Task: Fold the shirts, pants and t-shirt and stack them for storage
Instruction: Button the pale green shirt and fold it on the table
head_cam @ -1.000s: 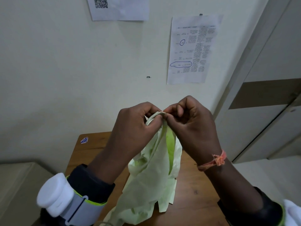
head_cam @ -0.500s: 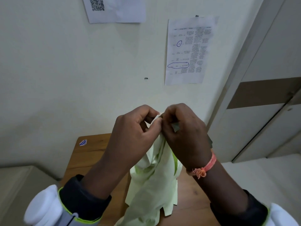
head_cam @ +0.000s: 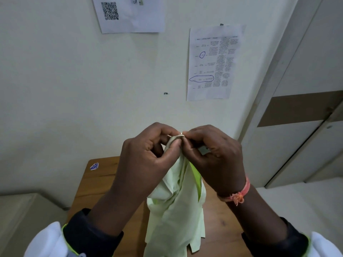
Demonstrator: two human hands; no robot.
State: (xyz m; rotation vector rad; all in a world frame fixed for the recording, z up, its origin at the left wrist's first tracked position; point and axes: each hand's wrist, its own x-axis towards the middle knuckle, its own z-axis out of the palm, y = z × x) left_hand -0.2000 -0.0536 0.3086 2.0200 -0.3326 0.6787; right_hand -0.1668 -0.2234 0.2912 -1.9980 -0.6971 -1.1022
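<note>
A: What sits furthest left?

B: A pale surface (head_cam: pixel 20 210) runs beside the left edge of the wooden table (head_cam: pixel 96 184). A small blue-and-white sticker (head_cam: pixel 94 166) lies near the table's far left corner.

A: And the left hand?

B: The left hand (head_cam: pixel 146 158) is raised above the table, fingers curled, thumb and forefinger pinching the top edge of a light green shirt (head_cam: pixel 176 216). Its wrist comes out of a dark cuff with a yellow-green trim.

A: Where is the shirt itself?

B: It hangs down from that pinch, bunched in long folds, over the middle of the table. Whether its lower end touches the wood I cannot tell; it runs out at the bottom of the view.

A: The right hand?

B: The right hand (head_cam: pixel 215 154) touches the left at the fingertips and pinches the same top edge of the shirt, fingers curled in. An orange thread band (head_cam: pixel 239 193) circles its wrist.

A: Anything behind?

B: On the wall, a sheet with a QR code (head_cam: pixel 130 15) hangs upper left, a printed sheet (head_cam: pixel 213 62) with blue pen circles further right, then a pale door (head_cam: pixel 306 89) with a brown strip at the far right.
</note>
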